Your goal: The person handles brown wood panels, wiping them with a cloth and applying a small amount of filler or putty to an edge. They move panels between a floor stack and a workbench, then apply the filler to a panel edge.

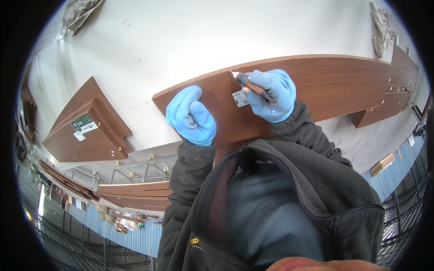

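A long reddish-brown wood-grain panel [339, 86] with a curved far edge lies across the white table in front of me. My right hand [275, 95], in a light blue glove, is closed round a brown touch-up marker [253, 86]. The marker's pale tip points left and meets the panel near its far edge. Beside that hand a small white label [240, 99] is stuck to the panel. My left hand [192, 118], gloved the same way, rests over the panel's left end with its fingers curled in; whatever it may hold is hidden.
Stacked brown panels [86, 131] with labels lie at the left on the white tabletop [149, 40]. Further brown panels [400, 97] stand at the right. Grey cloths [383, 31] hang over the far side. Near the lower left are more boards [135, 194] and a metal frame.
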Demonstrator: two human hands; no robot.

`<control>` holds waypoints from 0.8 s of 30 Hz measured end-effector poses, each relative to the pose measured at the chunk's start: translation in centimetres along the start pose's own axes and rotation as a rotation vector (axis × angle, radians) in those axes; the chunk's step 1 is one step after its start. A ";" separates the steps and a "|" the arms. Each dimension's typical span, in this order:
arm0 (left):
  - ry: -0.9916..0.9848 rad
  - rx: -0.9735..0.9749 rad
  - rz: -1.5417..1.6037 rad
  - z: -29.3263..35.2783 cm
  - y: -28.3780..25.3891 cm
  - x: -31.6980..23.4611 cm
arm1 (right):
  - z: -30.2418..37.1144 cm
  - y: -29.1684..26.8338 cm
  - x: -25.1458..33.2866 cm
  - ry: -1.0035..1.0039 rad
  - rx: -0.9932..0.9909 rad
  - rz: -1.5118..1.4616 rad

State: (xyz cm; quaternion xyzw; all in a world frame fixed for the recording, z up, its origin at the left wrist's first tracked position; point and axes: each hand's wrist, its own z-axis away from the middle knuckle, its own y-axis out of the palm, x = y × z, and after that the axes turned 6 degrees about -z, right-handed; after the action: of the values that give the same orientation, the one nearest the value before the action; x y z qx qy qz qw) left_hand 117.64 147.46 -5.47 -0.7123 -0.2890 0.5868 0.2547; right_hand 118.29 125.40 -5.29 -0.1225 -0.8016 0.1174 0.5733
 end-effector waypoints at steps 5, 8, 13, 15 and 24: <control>0.001 0.009 -0.010 0.0 -0.1 0.0 | 0.1 0.1 0.0 -0.031 -0.031 0.065; -0.002 0.012 -0.011 0.0 -0.1 0.0 | 0.1 0.1 0.1 -0.034 -0.058 0.080; -0.009 0.013 -0.013 0.0 -0.1 0.0 | 0.2 0.2 0.2 0.015 -0.043 0.029; -0.007 0.014 -0.016 0.0 -0.1 0.0 | 0.2 0.2 0.2 0.011 -0.052 0.017; -0.007 0.015 -0.018 0.0 -0.1 0.0 | 0.2 0.0 0.3 0.023 -0.064 0.048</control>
State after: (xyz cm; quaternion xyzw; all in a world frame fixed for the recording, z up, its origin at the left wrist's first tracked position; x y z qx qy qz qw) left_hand 117.67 147.52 -5.42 -0.7057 -0.2916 0.5890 0.2645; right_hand 118.03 125.53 -5.08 -0.1615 -0.7951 0.1041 0.5753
